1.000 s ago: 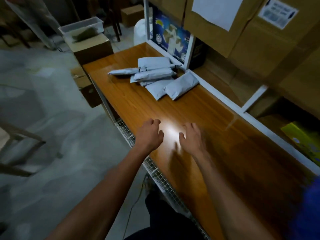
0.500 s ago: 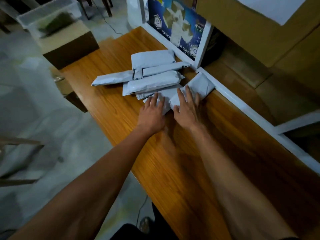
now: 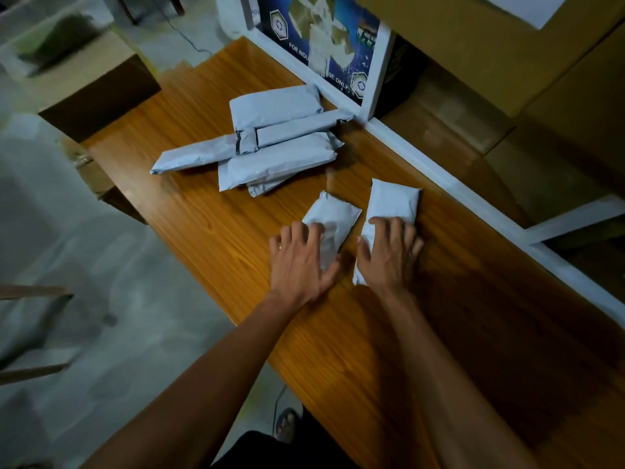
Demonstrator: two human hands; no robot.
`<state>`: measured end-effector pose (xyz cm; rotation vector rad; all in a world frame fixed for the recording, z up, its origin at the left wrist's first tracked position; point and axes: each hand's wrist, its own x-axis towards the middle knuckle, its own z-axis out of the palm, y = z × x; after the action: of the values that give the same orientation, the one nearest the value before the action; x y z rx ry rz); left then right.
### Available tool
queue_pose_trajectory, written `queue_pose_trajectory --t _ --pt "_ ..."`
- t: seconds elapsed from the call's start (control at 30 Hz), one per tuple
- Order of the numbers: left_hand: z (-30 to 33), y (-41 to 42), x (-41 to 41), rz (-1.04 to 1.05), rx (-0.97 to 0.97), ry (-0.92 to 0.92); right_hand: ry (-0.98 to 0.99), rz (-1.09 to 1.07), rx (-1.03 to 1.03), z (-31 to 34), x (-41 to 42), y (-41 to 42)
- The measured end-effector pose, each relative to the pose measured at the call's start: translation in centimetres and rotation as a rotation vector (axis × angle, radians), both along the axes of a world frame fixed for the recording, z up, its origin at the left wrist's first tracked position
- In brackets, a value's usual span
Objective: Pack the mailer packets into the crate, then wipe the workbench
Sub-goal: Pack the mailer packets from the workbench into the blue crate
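Mailer packets lie on the wooden workbench (image 3: 209, 228) in two groups: a loose pile (image 3: 267, 143) of grey-white packets toward the far end, and two single packets nearer the person, each under one hand. In the pile, a broad flat packet (image 3: 274, 104) lies farthest back, a long narrow packet (image 3: 301, 125) slants across its near edge, another narrow packet (image 3: 194, 157) sticks out to the left, and a wider packet (image 3: 277, 162) rests at the front with a further corner showing beneath it. The left hand (image 3: 299, 262) lies palm-down with fingers spread and slightly bent over the near end of the left packet (image 3: 333, 216), the thumb tucked along the packet's right edge; whether the fingers grip or only press cannot be told. The right hand (image 3: 389, 252) lies the same way on the near half of the right packet (image 3: 394, 201), fingers spread and lightly curved on its top, thumb at its left edge, and here too grip cannot be told from pressing. The two packets sit just beside each other without touching, both apart from the pile. Along the bench's right side runs a white shelf frame (image 3: 449, 184), and behind its corner post stands a blue printed box (image 3: 321, 45). Large cardboard boxes (image 3: 490, 52) fill the shelving above and to the right. Left of the bench, on the floor side, a cardboard box (image 3: 94, 82) stands with a clear plastic bin (image 3: 40, 38) on top, blurred.
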<state>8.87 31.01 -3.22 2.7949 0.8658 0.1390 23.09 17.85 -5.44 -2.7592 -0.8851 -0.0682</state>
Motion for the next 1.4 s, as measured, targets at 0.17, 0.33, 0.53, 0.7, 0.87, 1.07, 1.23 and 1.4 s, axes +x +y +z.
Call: queue_pose_trajectory --t 0.17,0.33,0.53,0.7,0.87,1.07,1.23,1.4 --pt "-0.7 1.2 4.3 -0.090 -0.098 0.054 0.125 -0.007 -0.167 -0.1 1.8 1.1" --pt "-1.7 0.5 4.3 -0.076 -0.029 0.157 0.095 0.021 -0.213 0.3 1.0 0.5" --pt "-2.8 -0.4 3.0 -0.174 -0.055 0.136 0.125 -0.011 -0.223 -0.5 0.0 -0.7" --pt "-2.9 -2.3 1.3 -0.175 -0.062 0.168 0.134 0.000 -0.214 0.1 -1.2 -2.3" --pt "-2.3 -5.1 -2.2 -0.192 -0.094 0.186 0.180 -0.013 -0.205 1.0 -5.3 -5.9" --pt "-1.0 -11.1 -7.3 -0.202 -0.096 0.312 0.218 -0.051 -0.170 2.2 -13.4 -13.3" --pt "-1.0 -18.0 -12.5 -0.273 -0.068 0.314 0.247 -0.111 -0.124 2.4 -20.1 -20.8" --pt "0.9 -25.8 -15.3 -0.361 -0.141 0.328 0.277 -0.199 -0.117 3.2 -24.6 -28.8"
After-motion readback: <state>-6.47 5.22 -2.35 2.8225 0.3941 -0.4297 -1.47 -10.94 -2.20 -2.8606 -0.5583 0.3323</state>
